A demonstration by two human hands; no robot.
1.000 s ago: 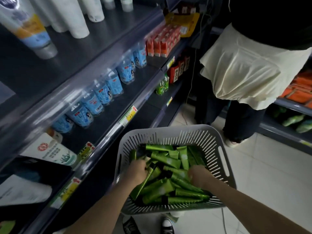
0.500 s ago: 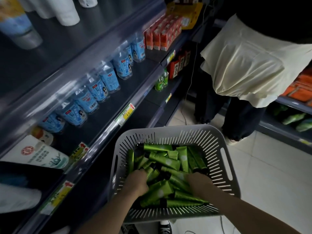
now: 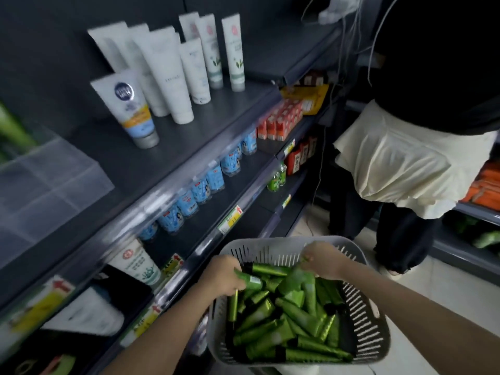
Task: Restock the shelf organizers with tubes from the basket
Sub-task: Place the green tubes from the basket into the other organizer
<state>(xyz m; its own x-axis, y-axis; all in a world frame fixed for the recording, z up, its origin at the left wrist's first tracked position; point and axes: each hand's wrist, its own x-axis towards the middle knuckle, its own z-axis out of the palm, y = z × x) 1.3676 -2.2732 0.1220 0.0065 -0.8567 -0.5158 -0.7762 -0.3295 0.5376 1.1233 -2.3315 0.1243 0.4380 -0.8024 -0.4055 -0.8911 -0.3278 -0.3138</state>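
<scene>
Both hands had come up out of the pile since half a second before, and the view had lifted to take in the top shelf. Green tubes lay heaped and criss-crossed in the basket, glossy, with black caps and flat crimped tails. They looked light and slippery enough to slide over one another.

The left hand was clenched around one tube, its label end jutting toward the middle. The right hand pinched another tube near its end, so that it hung down over the heap. How many each hand held could not be told through the blur.

The grey slotted basket sat low in front of the person, just beside the shelving. Up to the left, on the upper shelf, stood a clear plastic organizer with dividers. Something green showed at its far edge, too smeared to name.

By my reading this was the pick-up step — tubes grasped, not yet carried. The next move would call for a long reach up and left, with each tube turned to drop into a compartment. White tubes stood further along that shelf, and another person stood close on the right.
</scene>
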